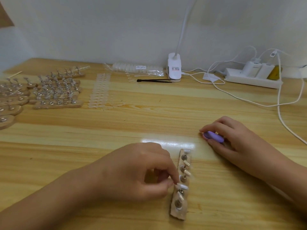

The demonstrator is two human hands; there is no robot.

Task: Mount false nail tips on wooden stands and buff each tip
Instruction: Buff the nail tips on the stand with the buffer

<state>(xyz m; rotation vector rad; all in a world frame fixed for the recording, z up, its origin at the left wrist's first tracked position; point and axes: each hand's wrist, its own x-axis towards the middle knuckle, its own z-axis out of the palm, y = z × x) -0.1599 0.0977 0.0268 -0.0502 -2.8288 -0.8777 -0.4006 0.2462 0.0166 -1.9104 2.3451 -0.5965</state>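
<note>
The left forearm (49,196) comes in from the lower left, and the left hand (141,171) lies back upward with its knuckles raised. Its thumb and forefinger are drawn together at their tips, pinching the end of a nail tip (182,186), while the other fingers curl loosely under the palm. The right forearm (274,168) enters from the lower right. The right hand (232,138) lies low and well apart from the left, its fingers and thumb curled round a purple buffer (213,137), fingertips pointing left.
</note>
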